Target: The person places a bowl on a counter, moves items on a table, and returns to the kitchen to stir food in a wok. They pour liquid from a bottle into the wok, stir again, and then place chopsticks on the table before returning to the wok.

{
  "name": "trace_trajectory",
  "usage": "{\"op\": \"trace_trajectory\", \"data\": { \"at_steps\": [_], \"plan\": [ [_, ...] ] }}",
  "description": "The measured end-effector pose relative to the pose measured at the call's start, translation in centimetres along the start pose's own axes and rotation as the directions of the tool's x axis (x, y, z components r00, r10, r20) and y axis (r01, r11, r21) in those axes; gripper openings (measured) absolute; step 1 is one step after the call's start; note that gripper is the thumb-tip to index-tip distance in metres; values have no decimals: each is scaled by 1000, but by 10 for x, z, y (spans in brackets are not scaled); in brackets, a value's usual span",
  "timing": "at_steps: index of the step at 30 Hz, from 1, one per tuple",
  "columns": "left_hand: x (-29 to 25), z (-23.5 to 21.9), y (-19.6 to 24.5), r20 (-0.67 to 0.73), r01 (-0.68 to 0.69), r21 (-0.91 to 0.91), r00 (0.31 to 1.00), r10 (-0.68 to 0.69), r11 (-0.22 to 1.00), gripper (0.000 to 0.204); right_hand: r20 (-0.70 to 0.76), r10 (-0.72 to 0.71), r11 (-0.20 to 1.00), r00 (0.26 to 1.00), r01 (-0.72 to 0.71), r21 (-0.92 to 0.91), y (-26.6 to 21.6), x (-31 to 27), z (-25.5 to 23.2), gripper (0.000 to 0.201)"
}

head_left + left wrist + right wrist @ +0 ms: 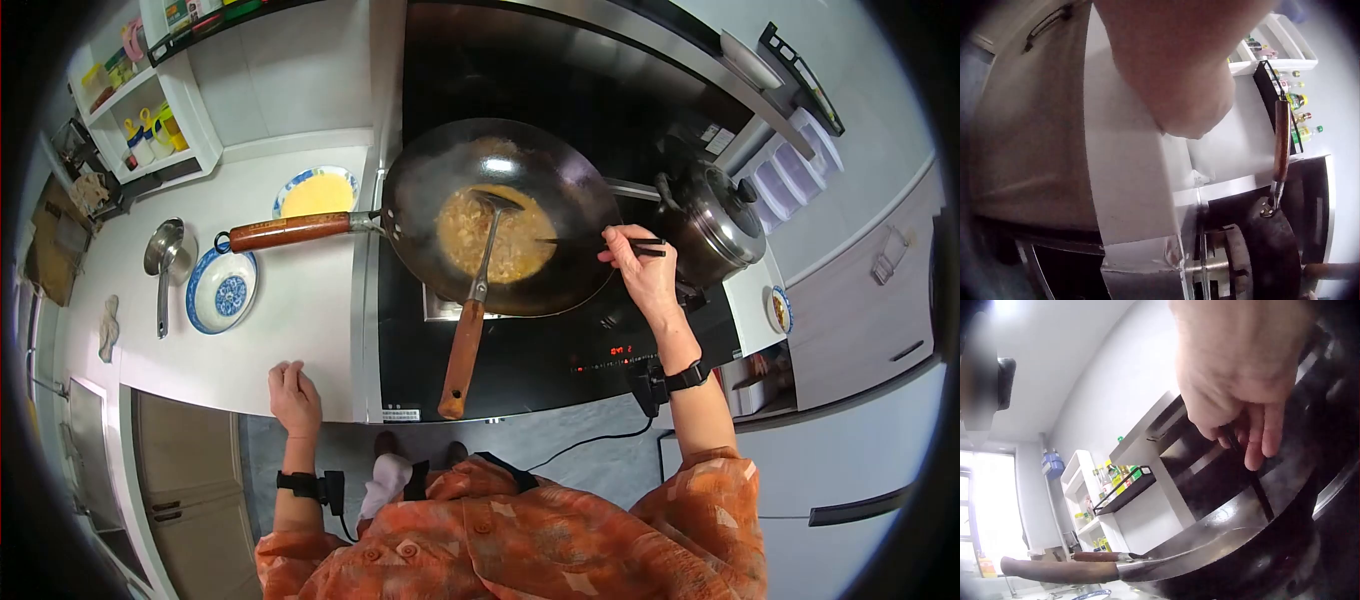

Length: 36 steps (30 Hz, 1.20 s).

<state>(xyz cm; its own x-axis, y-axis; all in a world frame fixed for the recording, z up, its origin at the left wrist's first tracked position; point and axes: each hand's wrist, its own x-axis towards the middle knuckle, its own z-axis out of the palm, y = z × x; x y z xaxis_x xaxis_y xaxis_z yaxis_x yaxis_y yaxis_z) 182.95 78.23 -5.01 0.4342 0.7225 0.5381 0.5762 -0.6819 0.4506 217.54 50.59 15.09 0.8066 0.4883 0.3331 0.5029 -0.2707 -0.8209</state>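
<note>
A black wok [580, 215] with a wooden handle [290, 231] sits on the cooktop, pale brownish food in broth [515, 250] at its bottom. My right hand [645, 270] pinches dark chopsticks [585, 241] above the wok's right side, their tips at the food. From the right wrist view, the same hand [1241, 381] has its fingers bent round the chopsticks [1260, 494]. A spatula [466, 350] leans over the wok's near rim, blade in the food and wooden handle toward me. Loosely curled, my left hand [295, 398] holds nothing at the front edge of the white counter [320, 350].
Left of the wok are a bowl of yellow liquid [318, 194], a blue-and-white bowl [222, 290] and a metal ladle [163, 270]. A lidded steel pot [715, 220] stands close right of the wok. A small dish [780, 309] sits farther right. Red digits glow on the cooktop [540, 370].
</note>
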Motion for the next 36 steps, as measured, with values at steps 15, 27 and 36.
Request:
{"op": "trace_trajectory", "data": {
  "at_steps": [15, 27, 36],
  "plan": [
    [0, 1, -2, -28, -28, 17, 999, 28, 999, 14, -254, 206, 897, 945, -78, 435, 16, -31, -38, 27],
    [-1, 2, -1, 7, 23, 30, 1000, -23, 999, 14, -254, 342, 759, 905, -106, 642, 29, -47, -53, 27],
    [-1, 1, 1, 10, 38, 23, 999, -39, 999, 14, 103, 143, 147, 984, -124, 981, -26, -77, -85, 30]
  ]
}}
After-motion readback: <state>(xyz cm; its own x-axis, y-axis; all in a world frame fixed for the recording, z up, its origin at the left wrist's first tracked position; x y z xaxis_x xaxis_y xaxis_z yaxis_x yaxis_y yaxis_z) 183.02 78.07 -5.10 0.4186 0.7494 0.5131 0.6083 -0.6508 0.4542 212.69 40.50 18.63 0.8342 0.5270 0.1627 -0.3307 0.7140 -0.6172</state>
